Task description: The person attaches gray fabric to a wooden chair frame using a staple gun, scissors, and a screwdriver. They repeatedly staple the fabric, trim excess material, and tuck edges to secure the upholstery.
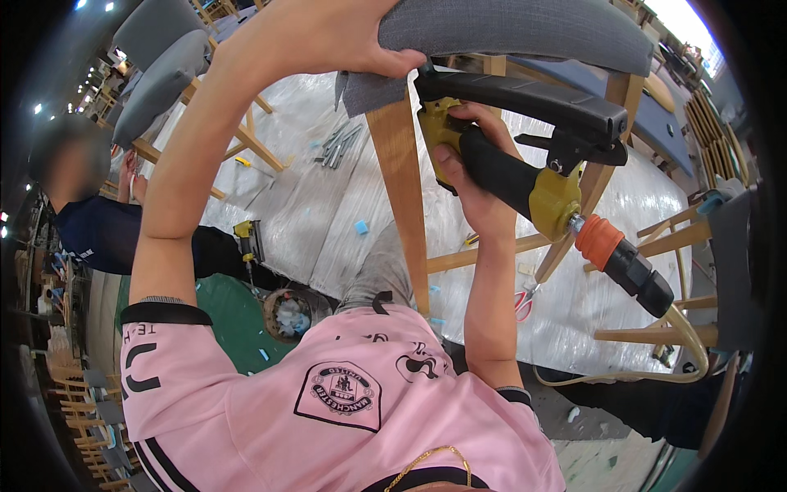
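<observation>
Grey fabric covers the seat of a wooden-legged chair (516, 34) at the top of the head view. My left hand (361, 45) is closed on the seat's left edge, its thumb pressing beside a loose fabric flap (369, 92); its other fingers are mostly out of view. In my right hand (484, 176) is a yellow and black pneumatic staple gun (500, 168), fingers wrapped around its body. The gun's nose sits at the fabric edge near my left thumb, though exact contact cannot be made out. An orange and black coupling (611, 250) joins it to an air hose (697, 348).
Plastic film covers the worktable (311, 213). On it are metal strips (338, 146), red-handled scissors (525, 305) and blue scraps (361, 227). Another staple gun (247, 238) is at the left edge, near a scrap bucket (287, 316). A co-worker (102, 217) handles a grey chair (160, 82).
</observation>
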Demonstrator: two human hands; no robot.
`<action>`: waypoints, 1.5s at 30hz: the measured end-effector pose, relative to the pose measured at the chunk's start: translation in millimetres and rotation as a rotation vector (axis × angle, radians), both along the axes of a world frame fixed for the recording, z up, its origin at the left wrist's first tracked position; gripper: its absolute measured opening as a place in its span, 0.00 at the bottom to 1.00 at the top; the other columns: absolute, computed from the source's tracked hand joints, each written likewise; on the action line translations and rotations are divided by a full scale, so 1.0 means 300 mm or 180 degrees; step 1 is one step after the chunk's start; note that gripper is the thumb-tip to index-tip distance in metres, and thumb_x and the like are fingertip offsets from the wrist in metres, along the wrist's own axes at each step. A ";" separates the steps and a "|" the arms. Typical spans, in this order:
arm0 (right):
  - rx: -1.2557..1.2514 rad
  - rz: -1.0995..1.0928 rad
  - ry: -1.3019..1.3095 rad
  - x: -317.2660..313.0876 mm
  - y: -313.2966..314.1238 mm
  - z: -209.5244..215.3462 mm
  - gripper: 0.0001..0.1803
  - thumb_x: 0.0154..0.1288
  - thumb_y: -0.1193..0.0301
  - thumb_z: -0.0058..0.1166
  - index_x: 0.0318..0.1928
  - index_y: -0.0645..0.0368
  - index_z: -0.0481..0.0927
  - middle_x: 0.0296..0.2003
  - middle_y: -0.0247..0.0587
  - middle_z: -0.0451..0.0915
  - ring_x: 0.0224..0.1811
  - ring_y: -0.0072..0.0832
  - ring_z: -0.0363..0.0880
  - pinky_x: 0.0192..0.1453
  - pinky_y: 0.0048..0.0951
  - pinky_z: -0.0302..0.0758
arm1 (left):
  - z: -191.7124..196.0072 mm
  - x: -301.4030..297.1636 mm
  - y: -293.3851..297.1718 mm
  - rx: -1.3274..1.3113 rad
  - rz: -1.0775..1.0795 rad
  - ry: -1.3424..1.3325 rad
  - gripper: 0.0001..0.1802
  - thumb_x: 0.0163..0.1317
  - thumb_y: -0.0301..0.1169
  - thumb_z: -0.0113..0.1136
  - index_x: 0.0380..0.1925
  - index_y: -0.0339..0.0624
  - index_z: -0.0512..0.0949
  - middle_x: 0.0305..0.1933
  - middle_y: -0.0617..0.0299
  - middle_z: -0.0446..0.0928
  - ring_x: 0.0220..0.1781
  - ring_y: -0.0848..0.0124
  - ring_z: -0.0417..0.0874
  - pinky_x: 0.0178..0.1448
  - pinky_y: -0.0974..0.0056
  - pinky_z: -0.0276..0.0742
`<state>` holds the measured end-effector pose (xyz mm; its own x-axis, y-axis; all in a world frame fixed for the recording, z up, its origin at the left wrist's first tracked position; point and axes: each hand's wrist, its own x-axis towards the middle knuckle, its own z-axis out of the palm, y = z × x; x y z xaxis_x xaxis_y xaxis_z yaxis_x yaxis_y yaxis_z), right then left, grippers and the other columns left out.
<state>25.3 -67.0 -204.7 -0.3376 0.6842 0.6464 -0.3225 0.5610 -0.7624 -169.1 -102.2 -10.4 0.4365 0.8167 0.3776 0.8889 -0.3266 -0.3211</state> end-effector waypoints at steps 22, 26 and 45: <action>-0.0256 0.0077 0.0130 0.049 -0.044 0.004 0.21 0.59 0.80 0.66 0.54 0.62 0.81 0.62 0.47 0.79 0.64 0.34 0.78 0.69 0.35 0.71 | 0.016 0.022 -0.051 -0.0499 -0.0387 -0.0417 0.53 0.56 0.46 0.69 0.77 0.36 0.56 0.70 0.36 0.67 0.69 0.43 0.73 0.73 0.50 0.71; -0.0282 -0.0094 0.0159 0.080 -0.054 -0.031 0.20 0.61 0.79 0.65 0.54 0.63 0.81 0.61 0.50 0.78 0.66 0.36 0.77 0.67 0.34 0.74 | 0.022 0.024 -0.047 -0.0541 -0.0088 -0.0602 0.52 0.56 0.45 0.68 0.77 0.35 0.58 0.71 0.38 0.68 0.70 0.45 0.73 0.74 0.50 0.70; -0.0004 0.0035 0.0261 0.006 -0.021 0.012 0.23 0.60 0.79 0.66 0.57 0.62 0.80 0.63 0.49 0.80 0.64 0.33 0.78 0.72 0.35 0.69 | -0.002 0.050 -0.031 -0.0250 0.0033 -0.0421 0.53 0.50 0.43 0.71 0.76 0.38 0.60 0.70 0.40 0.69 0.69 0.46 0.74 0.73 0.50 0.71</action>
<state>27.1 -73.2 -201.1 -0.2911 0.6817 0.6712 -0.3900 0.5561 -0.7339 -154.2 -111.3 -11.0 0.3786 0.8501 0.3661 0.9252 -0.3368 -0.1748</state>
